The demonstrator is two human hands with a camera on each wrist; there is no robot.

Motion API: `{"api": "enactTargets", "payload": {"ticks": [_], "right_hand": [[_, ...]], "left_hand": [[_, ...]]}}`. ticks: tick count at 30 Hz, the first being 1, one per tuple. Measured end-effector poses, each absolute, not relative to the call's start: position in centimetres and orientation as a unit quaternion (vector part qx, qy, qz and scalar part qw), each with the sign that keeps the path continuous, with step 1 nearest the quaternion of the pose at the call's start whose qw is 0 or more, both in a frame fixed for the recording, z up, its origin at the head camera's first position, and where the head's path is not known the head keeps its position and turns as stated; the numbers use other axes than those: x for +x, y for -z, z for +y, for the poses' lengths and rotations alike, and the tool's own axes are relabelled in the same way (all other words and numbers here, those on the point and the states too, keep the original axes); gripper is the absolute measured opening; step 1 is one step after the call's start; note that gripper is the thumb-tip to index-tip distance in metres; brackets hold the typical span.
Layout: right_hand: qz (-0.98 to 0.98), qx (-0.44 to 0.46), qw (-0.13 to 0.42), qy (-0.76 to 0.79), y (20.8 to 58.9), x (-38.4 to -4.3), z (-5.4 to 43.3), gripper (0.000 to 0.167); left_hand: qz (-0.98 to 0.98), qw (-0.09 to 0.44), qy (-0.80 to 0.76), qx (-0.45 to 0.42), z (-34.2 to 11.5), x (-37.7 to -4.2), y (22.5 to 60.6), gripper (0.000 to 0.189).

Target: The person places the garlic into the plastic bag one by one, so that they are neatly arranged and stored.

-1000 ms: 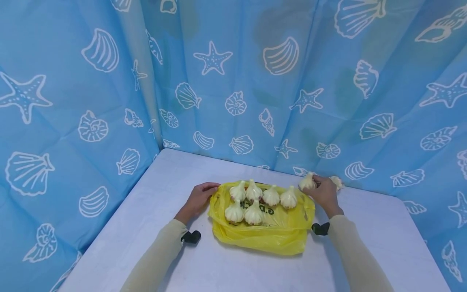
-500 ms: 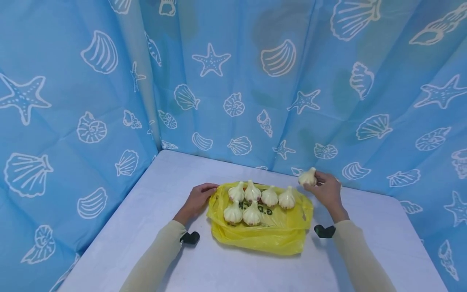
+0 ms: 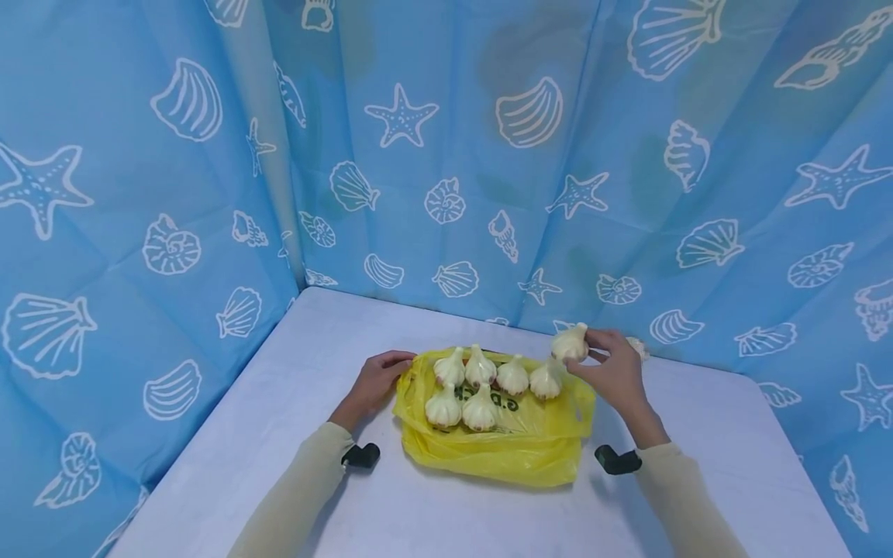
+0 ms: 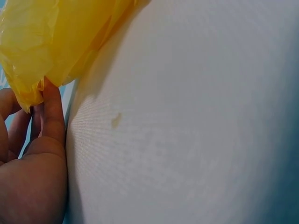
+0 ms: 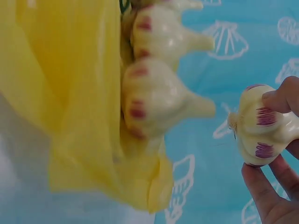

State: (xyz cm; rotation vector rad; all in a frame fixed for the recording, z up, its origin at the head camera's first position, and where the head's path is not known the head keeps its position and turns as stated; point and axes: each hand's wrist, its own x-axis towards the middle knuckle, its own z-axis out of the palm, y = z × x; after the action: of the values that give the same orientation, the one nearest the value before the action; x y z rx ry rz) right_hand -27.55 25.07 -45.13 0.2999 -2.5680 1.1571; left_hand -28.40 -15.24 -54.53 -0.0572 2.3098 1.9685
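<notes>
A white garlic bulb [image 3: 570, 343] with purple streaks is pinched between the thumb and fingers of my right hand [image 3: 617, 372], raised above the back right corner of a yellow plastic bag [image 3: 488, 463]. In the right wrist view, the held bulb [image 5: 261, 128] has its root end toward the bag. Several more garlic bulbs [image 3: 479, 408] sit in two rows on top of the bag, necks pointing up. My left hand [image 3: 375, 381] holds the bag's left back corner, and the left wrist view has the plastic [image 4: 30, 88] gathered between its fingers.
Behind my right hand, another whitish garlic bulb [image 3: 638, 348] lies partly hidden by the table's back edge. The table [image 3: 432, 527] has a white cover. Blue curtains [image 3: 418, 170] with shell prints stand along its back and left sides.
My right hand has lifted the garlic bulb and carried it left, toward the row on the bag. The left hand stays at the bag's corner.
</notes>
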Motion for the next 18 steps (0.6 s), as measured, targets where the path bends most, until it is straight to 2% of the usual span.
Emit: {"api": "enactTargets", "payload": {"ticks": [11,18], "right_hand": [[-0.882,0.125,0.096,-0.445,45.3,-24.4,21.5,0.054],[-0.886,0.124,0.054,-0.444,46.2,-22.9,20.1,0.058]], "left_hand": [[0.755,0.055,-0.653,-0.019,-15.2,-28.2,54.4,0.023],[0.750,0.059,-0.659,-0.019,-15.2,-28.3,54.2,0.022]]}}
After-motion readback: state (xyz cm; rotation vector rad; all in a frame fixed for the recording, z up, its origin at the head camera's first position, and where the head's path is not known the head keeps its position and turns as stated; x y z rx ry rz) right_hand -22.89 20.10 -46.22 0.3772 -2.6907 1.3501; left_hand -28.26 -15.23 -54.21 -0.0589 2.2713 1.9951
